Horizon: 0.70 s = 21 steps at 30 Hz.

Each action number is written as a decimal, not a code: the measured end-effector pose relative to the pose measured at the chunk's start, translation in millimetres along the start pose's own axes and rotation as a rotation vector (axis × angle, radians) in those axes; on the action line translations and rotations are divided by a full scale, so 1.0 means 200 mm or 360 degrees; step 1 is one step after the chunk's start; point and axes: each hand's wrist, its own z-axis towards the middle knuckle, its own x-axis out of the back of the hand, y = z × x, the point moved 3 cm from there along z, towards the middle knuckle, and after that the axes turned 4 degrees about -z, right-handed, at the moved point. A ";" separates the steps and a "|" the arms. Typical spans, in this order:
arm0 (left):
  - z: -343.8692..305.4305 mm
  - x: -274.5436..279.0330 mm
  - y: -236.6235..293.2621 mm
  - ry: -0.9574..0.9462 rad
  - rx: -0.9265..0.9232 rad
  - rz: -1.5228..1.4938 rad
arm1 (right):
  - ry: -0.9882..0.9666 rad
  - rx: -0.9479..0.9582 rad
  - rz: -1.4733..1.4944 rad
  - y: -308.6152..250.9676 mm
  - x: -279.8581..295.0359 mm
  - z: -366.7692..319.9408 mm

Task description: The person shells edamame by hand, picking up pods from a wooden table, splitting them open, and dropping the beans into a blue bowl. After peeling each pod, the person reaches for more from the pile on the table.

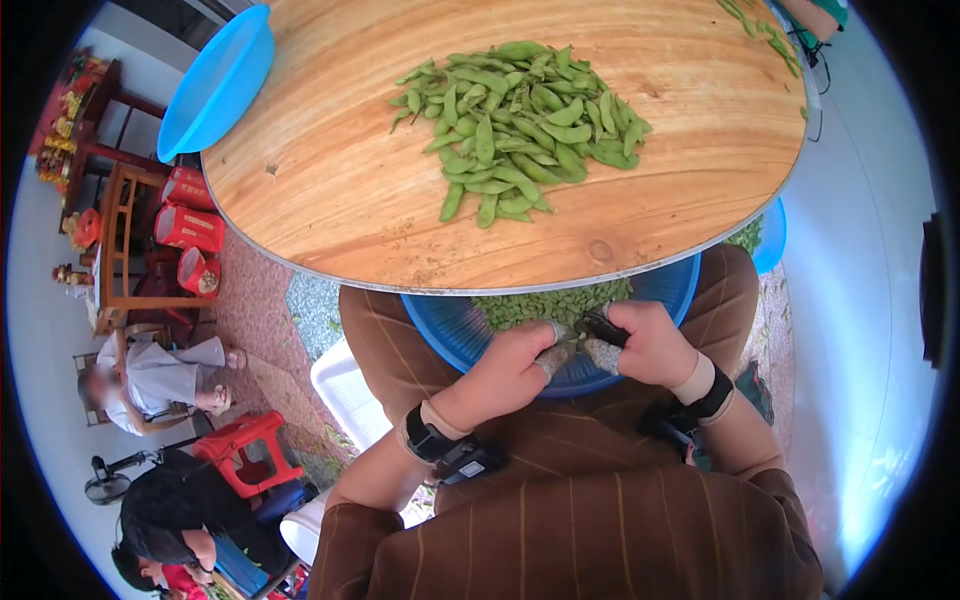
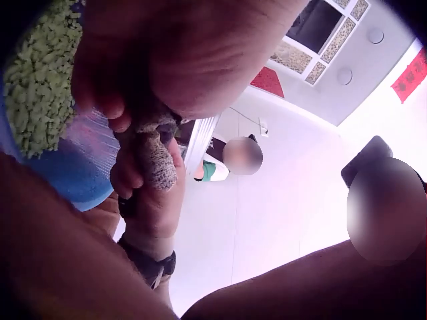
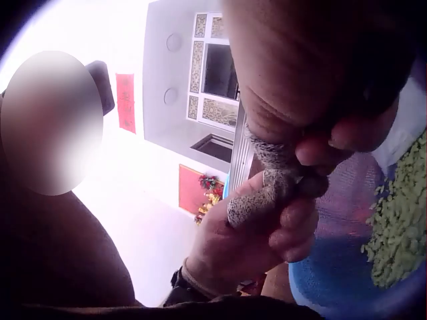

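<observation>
Over a blue basin (image 1: pixel 440 335) of shelled green beans (image 1: pixel 545 305), the left hand (image 1: pixel 505 370) and right hand (image 1: pixel 650 345) meet at their fingertips. Grey speckled coverings wrap the thumbs. Curled fingers pinch a small, dark greenish piece, seemingly a pod, mostly hidden between them. Both wrist views show the hands touching, the left hand (image 2: pixel 180 60) near its camera and the right hand (image 3: pixel 307 73) near its own. A dark covering or object by the right fingers is unclear. A pile of whole green pods (image 1: pixel 520 130) lies on the wooden table (image 1: pixel 330 215).
The table's edge overhangs the basin. An empty-looking blue basket (image 1: pixel 220 85) leans at the table's left edge, and another blue basin (image 1: pixel 770 240) stands at right below. Left of the knees are a white tray (image 1: pixel 345 390), a red stool (image 1: pixel 245 455) and two other people.
</observation>
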 end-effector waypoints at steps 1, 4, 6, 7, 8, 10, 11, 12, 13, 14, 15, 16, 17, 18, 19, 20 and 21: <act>0.00 0.00 0.00 -0.0087 0.0012 -0.0130 | -0.0055 -0.0063 0.0074 0.00 0.00 0.00; 0.00 -0.02 0.01 -0.0093 0.0012 -0.0144 | -0.0030 0.0047 -0.0076 -0.02 -0.01 0.00; 0.00 -0.02 0.03 -0.0087 -0.0023 -0.0109 | -0.0001 0.0014 -0.0169 0.00 -0.03 0.00; -0.01 -0.01 0.04 -0.0072 -0.0062 -0.0071 | 0.0025 -0.0009 -0.0266 0.02 -0.04 0.00; -0.01 -0.01 0.05 -0.0071 -0.0062 -0.0070 | 0.0025 -0.0007 -0.0266 0.04 -0.05 0.00; -0.03 0.01 0.03 0.0042 0.0274 -0.0372 | 0.0265 0.0172 -0.0222 0.06 -0.03 0.01; -0.03 0.01 0.02 0.0044 0.0275 -0.0371 | 0.0263 0.0175 -0.0221 0.05 -0.03 0.00; -0.03 0.02 0.02 0.0088 0.0277 -0.0326 | 0.0422 0.0223 -0.0221 0.02 0.00 0.00; -0.03 0.03 0.01 0.0131 0.0279 -0.0281 | 0.0581 0.0270 -0.0222 0.00 0.02 -0.01; -0.03 0.03 0.00 0.0131 0.0279 -0.0282 | 0.0580 0.0269 -0.0222 -0.02 0.02 0.00; -0.03 0.02 -0.02 0.0120 0.0270 -0.0167 | 0.0499 0.0342 -0.0045 -0.04 0.01 0.01; -0.03 0.02 -0.02 0.0102 0.0262 -0.0054 | 0.0419 0.0409 0.0131 -0.05 0.01 0.01; -0.03 0.01 -0.02 0.0093 0.0261 -0.0057 | 0.0424 0.0400 0.0129 -0.04 0.01 0.00; -0.02 0.01 -0.02 0.0093 0.0211 -0.0039 | 0.0187 0.0236 0.0102 0.00 -0.01 0.00; -0.02 0.02 -0.02 0.0097 0.0162 -0.0020 | -0.0052 0.0074 0.0077 0.02 -0.03 0.00; -0.02 0.02 -0.02 0.0098 0.0165 -0.0023 | -0.0056 0.0073 0.0078 0.02 -0.03 0.00; -0.02 0.03 -0.02 0.0093 0.0118 -0.0018 | -0.0052 0.0073 0.0158 0.01 -0.03 0.01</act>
